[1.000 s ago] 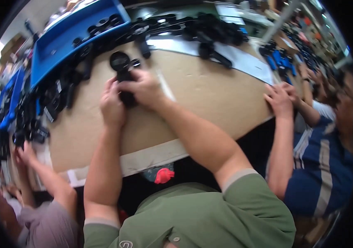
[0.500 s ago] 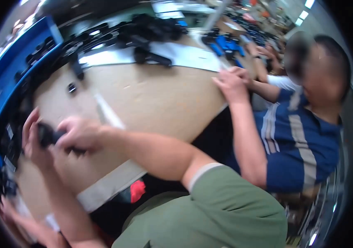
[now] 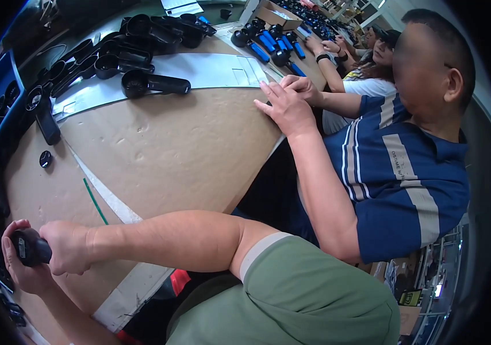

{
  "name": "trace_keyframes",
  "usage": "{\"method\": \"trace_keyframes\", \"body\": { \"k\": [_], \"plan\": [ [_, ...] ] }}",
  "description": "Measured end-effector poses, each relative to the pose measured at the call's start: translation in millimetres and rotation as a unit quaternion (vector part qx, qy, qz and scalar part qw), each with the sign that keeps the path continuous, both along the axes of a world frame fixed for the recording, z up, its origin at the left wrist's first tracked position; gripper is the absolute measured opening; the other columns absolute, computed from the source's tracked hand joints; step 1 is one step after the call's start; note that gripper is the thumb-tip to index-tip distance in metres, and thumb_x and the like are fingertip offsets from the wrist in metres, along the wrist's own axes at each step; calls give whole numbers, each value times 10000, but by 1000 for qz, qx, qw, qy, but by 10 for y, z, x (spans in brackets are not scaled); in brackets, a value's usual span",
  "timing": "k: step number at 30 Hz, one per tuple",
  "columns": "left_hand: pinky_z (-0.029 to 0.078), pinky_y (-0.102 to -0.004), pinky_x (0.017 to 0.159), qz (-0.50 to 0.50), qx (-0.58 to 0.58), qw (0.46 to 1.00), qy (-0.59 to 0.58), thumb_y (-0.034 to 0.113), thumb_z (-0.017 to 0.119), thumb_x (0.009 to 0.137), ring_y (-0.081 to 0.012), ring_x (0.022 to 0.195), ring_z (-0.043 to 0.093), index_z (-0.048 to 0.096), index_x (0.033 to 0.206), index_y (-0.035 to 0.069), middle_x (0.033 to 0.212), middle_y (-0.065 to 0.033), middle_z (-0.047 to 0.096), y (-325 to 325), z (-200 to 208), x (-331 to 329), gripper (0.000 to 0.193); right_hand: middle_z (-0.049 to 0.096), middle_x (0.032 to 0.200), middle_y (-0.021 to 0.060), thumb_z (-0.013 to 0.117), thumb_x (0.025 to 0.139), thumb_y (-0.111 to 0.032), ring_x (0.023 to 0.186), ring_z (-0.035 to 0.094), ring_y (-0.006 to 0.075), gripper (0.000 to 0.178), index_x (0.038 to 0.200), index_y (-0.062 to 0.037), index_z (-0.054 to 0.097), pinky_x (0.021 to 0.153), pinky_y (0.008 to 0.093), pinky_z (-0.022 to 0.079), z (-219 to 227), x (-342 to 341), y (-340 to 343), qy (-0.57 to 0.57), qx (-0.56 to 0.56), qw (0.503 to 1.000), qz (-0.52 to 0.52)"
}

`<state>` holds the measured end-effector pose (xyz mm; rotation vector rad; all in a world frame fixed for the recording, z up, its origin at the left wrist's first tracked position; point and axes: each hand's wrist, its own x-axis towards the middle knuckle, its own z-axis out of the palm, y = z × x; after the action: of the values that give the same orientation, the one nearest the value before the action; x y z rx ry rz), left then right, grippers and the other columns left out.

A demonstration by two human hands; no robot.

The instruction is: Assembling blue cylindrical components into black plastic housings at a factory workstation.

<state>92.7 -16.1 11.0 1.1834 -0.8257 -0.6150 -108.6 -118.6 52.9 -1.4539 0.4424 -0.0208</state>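
We look down from the head through a wide fisheye lens, close over the table (image 3: 188, 149). Our view is angled toward the co-worker (image 3: 412, 190) at right, with our right hand (image 3: 67, 246) low at left.

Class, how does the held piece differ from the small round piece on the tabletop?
The left hand and right hand hold the held piece; the small round piece lies loose on the tabletop. The held piece is larger than the small round piece. Hands partly hide the held piece; the small round piece is uncovered. Both look black.
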Motion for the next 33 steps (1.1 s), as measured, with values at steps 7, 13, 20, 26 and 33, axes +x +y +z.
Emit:
{"method": "trace_keyframes", "body": {
  "k": [7,13,20,26,33],
  "plan": [
    [490,-377,1097,5,21,999,32,265,378,1156,-266,1169,646,696,1295,-1,1233,-167,708,-11,112,-21,437,731,853,203,671,803,-4,713,702,317,208,1011,0,654,664,379,570,-92,86,130,-54,-115,989,-74],
    [501,-366,1101,216,138,961,-99,338,387,1174,-243,1167,650,686,1345,38,1245,-136,701,-47,153,-311,457,743,879,217,701,808,-75,726,714,350,194,979,11,673,703,401,573,-263,161,112,-59,-486,859,-149],
    [537,-309,1015,16,193,970,-144,410,438,1171,-206,1097,671,682,1366,69,1190,-96,701,94,218,39,462,750,870,203,713,834,-130,730,721,352,164,947,-13,694,722,419,575,-177,29,-77,-69,-443,893,-38],
    [565,-259,889,63,226,963,-132,432,499,1158,-176,1015,689,685,1353,72,1139,-84,697,123,84,172,450,765,875,169,711,837,-128,734,728,336,137,942,-41,716,728,416,583,-316,167,124,-91,-415,897,-119],
    [569,-248,827,53,215,968,-121,429,525,1150,-156,971,693,687,1332,61,1095,-83,700,77,41,189,441,775,887,146,713,837,-134,749,739,325,158,967,-49,741,735,398,592,-274,252,195,15,-447,885,-128]
  ]
}}
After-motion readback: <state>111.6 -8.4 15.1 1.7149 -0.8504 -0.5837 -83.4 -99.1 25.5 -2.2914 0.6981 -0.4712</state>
